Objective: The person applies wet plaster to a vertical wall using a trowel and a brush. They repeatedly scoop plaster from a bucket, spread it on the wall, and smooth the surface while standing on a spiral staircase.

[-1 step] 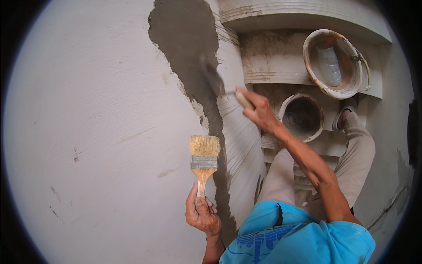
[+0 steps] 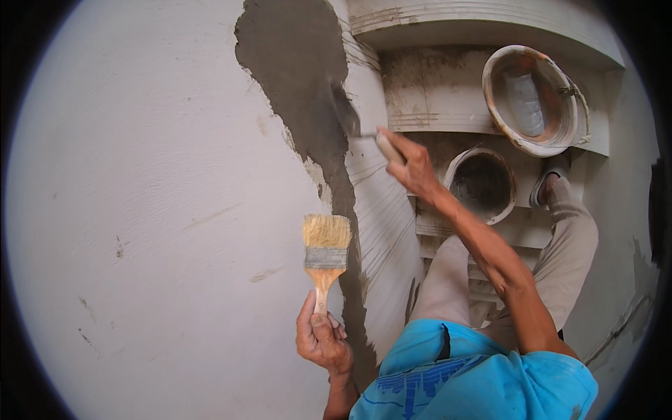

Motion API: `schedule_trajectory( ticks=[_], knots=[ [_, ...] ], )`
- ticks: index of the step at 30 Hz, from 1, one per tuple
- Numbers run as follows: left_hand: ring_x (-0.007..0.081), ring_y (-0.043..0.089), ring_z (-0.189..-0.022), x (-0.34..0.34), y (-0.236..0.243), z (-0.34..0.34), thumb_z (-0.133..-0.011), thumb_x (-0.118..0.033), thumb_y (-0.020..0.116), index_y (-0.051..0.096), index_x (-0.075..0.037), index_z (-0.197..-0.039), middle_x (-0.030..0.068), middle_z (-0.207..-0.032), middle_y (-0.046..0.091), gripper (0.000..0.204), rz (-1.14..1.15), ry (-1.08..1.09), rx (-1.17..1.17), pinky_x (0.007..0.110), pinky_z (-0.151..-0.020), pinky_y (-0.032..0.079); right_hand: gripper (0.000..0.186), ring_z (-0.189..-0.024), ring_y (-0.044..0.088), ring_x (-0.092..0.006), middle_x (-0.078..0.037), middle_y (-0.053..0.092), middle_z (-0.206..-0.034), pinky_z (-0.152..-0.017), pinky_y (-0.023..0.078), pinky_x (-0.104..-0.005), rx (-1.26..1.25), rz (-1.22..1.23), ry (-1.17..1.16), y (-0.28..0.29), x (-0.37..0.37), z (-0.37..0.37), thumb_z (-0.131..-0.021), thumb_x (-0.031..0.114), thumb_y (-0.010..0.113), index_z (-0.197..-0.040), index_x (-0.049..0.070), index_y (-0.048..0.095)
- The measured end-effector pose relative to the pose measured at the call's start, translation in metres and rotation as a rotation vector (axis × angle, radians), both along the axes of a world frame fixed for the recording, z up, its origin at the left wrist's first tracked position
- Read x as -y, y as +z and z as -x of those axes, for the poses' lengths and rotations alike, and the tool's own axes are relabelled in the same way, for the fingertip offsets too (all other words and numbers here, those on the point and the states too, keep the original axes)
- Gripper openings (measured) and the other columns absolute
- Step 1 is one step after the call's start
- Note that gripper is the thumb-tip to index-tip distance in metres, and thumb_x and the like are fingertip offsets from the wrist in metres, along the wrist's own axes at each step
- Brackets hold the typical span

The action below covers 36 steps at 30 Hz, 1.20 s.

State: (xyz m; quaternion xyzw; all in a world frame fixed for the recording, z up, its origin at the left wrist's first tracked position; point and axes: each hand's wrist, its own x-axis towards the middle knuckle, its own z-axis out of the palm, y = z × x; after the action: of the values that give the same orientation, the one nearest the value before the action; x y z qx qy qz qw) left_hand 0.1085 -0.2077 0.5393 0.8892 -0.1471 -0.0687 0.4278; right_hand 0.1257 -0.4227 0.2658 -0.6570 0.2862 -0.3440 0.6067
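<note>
My right hand [image 2: 414,166] is closed round the wooden handle of a trowel [image 2: 343,112]. The trowel's blade, slightly blurred, lies against the strip of grey mortar [image 2: 294,63] on the white wall, near its right edge. My left hand [image 2: 324,341] grips a flat paintbrush [image 2: 327,245] by its wooden handle, with the pale bristles pointing up. The brush is in front of the wall, over the narrower lower part of the mortar; whether it touches the wall, I cannot tell.
Stair steps [image 2: 448,119] rise at the right, smeared with mortar. A bucket [image 2: 490,105] with a clear plastic bottle [image 2: 525,105] inside stands on an upper step. Below it sits another bucket [image 2: 453,171], dark inside. My foot [image 2: 549,183] is beside the buckets.
The trowel has shifted slightly right, its blade less blurred than before, and my right hand has moved a little with it. The left hand and paintbrush stay nearly in place.
</note>
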Motion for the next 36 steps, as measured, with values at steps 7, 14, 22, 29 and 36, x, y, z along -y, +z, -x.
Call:
schedule_trajectory(
  ticks=[7,14,22,29,36],
  knots=[
    [0.0028,0.035,-0.047,0.002,-0.003,0.001,-0.108,-0.019,0.047,0.057,0.009,-0.133,0.0014,-0.068,0.048,0.039,0.006,-0.007,-0.005,0.018,-0.04,0.034,0.074,-0.089,0.067,-0.0373,-0.02,0.068,-0.105,-0.082,0.053,-0.0448,-0.015,0.063,0.035,0.0,0.023,-0.03,-0.072,0.002,0.06,-0.145,0.016,0.056],
    [0.0058,0.045,-0.053,0.014,-0.002,-0.005,-0.108,-0.019,0.05,0.06,0.009,-0.132,0.0059,-0.07,0.056,0.039,0.021,-0.008,-0.037,0.021,-0.044,0.039,0.077,-0.084,0.067,-0.033,-0.015,0.07,-0.1,-0.079,0.055,-0.042,0.032,0.012,0.243,0.013,-0.007,0.021,-0.071,0.002,0.059,-0.146,0.019,0.056],
    [0.0021,0.035,-0.047,0.014,-0.004,-0.005,-0.109,-0.019,0.046,0.058,0.01,-0.132,0.0015,-0.067,0.048,0.039,-0.021,-0.026,0.037,0.017,-0.04,0.033,0.075,-0.095,0.071,-0.032,-0.018,0.071,-0.123,-0.089,0.056,-0.0383,0.025,-0.003,0.159,0.012,0.059,-0.028,-0.071,0.002,0.057,-0.145,0.015,0.057],
    [0.0023,0.036,-0.047,0.014,-0.007,-0.005,-0.108,-0.018,0.047,0.058,0.01,-0.133,0.0007,-0.067,0.047,0.039,-0.023,-0.003,0.022,0.018,-0.039,0.034,0.079,-0.091,0.07,-0.0326,-0.017,0.073,-0.115,-0.088,0.056,-0.041,-0.152,0.122,0.458,0.01,0.052,0.017,-0.067,0.003,0.057,-0.144,0.017,0.058],
    [0.0042,0.04,-0.049,0.02,-0.002,-0.004,-0.108,-0.019,0.049,0.059,0.009,-0.133,0.0037,-0.068,0.052,0.039,0.0,-0.01,0.006,0.02,-0.042,0.037,0.078,-0.092,0.07,-0.0317,-0.018,0.073,-0.116,-0.087,0.057,-0.0403,0.011,0.103,0.244,0.007,0.063,0.013,-0.066,0.008,0.057,-0.143,0.015,0.059]
  ],
)
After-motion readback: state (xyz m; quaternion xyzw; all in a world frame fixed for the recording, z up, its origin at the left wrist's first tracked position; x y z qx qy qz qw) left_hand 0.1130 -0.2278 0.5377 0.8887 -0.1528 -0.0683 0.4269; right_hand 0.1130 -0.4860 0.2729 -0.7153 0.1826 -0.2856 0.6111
